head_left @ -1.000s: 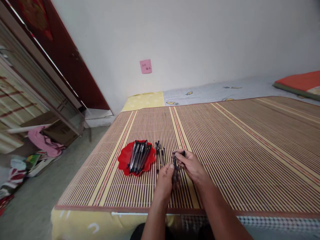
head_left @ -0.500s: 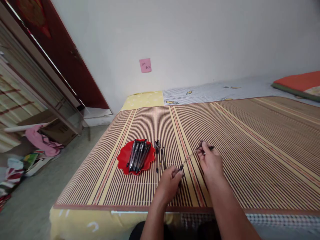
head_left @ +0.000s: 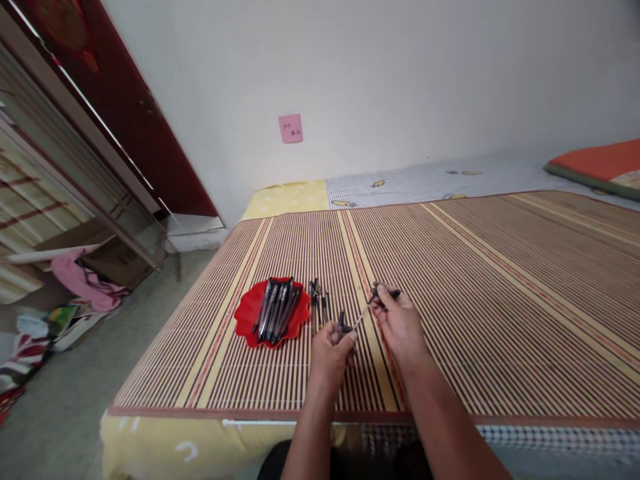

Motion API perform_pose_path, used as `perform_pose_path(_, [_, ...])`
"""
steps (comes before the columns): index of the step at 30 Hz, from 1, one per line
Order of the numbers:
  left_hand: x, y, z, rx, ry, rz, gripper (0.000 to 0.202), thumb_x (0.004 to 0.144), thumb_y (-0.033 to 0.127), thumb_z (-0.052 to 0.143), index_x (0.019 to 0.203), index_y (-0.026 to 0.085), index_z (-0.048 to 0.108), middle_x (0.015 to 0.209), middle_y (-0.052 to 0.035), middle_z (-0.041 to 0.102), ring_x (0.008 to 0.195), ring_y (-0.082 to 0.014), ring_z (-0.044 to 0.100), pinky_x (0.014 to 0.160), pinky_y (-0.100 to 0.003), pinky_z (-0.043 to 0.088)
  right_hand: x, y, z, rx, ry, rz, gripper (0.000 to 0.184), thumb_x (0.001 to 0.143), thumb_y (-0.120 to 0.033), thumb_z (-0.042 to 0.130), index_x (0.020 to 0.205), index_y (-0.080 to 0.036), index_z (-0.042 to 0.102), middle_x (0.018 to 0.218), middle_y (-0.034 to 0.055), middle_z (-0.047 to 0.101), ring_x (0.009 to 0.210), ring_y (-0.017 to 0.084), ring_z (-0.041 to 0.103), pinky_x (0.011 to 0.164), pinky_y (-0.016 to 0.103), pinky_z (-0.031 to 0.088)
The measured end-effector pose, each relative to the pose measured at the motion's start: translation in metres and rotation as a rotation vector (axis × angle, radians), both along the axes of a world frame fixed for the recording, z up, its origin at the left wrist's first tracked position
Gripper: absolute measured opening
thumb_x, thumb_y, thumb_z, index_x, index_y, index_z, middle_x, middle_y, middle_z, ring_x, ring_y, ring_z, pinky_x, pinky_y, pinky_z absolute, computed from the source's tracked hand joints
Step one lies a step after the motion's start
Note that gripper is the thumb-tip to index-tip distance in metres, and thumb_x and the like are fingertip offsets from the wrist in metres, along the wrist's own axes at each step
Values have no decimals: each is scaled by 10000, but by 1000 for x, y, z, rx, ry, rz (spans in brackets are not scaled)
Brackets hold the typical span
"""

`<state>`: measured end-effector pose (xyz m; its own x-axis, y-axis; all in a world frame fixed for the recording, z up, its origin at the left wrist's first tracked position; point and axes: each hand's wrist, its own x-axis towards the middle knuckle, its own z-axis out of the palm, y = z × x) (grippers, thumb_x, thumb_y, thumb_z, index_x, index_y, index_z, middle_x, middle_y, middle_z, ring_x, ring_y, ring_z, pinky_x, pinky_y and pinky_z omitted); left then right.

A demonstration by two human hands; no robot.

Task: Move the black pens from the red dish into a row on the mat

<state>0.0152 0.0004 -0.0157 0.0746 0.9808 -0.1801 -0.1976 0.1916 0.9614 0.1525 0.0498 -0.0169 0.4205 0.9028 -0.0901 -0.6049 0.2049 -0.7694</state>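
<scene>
My left hand [head_left: 329,353] is closed around a dark pen barrel [head_left: 341,325] above the striped bamboo mat [head_left: 450,280]. My right hand [head_left: 397,323] pinches the black end of a thin pen refill [head_left: 364,314], which slants down toward the barrel's opening. Just left of my hands, a few loose pens and pen parts [head_left: 319,303] lie on the mat. Further left sits a red scalloped dish [head_left: 246,319] holding several black pens [head_left: 277,310].
The mat covers a bed with a yellow sheet edge [head_left: 165,447] at the front. A pink sticky note [head_left: 291,128] is on the white wall. An orange cushion [head_left: 595,163] lies at the far right. Clothes and clutter [head_left: 75,287] are on the floor to the left.
My hands started together, then pulled apart, drawing the refill out to the right. Now my right hand has come back left, bringing the refill tip close to the barrel.
</scene>
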Motion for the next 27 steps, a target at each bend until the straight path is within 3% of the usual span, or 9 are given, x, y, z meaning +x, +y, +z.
perform_pose_path(8, [1, -1, 1, 12, 22, 24, 426, 659, 525, 758, 657, 206, 475, 471, 76, 524, 357, -46, 400, 376, -176, 285, 3, -3, 4, 40, -57, 111, 251, 664, -361, 844, 744, -196, 672, 828, 33, 693, 579, 94, 503, 450, 235, 371])
perform_pose_path(16, [0, -1, -1, 23, 23, 10, 387, 728, 510, 711, 672, 203, 483, 490, 73, 535, 357, -48, 395, 370, -173, 285, 9, -3, 3, 83, -30, 205, 223, 700, -354, 830, 797, -197, 703, 777, 16, 675, 589, 98, 516, 477, 234, 390])
perform_pose_path(22, [-1, -1, 2, 42, -12, 39, 410, 683, 491, 768, 688, 209, 470, 487, 98, 487, 380, -45, 397, 390, -167, 292, 8, -6, 6, 69, -114, 255, 248, 739, -360, 797, 916, -196, 738, 796, 22, 687, 606, 101, 532, 499, 233, 393])
perform_pose_path(27, [0, -2, 2, 48, -34, 46, 409, 685, 478, 766, 702, 211, 457, 504, 106, 469, 397, -39, 389, 399, -161, 294, 5, -7, 10, 77, -121, 265, 233, 721, -347, 807, 885, -201, 728, 845, 29, 708, 622, 102, 550, 527, 236, 423])
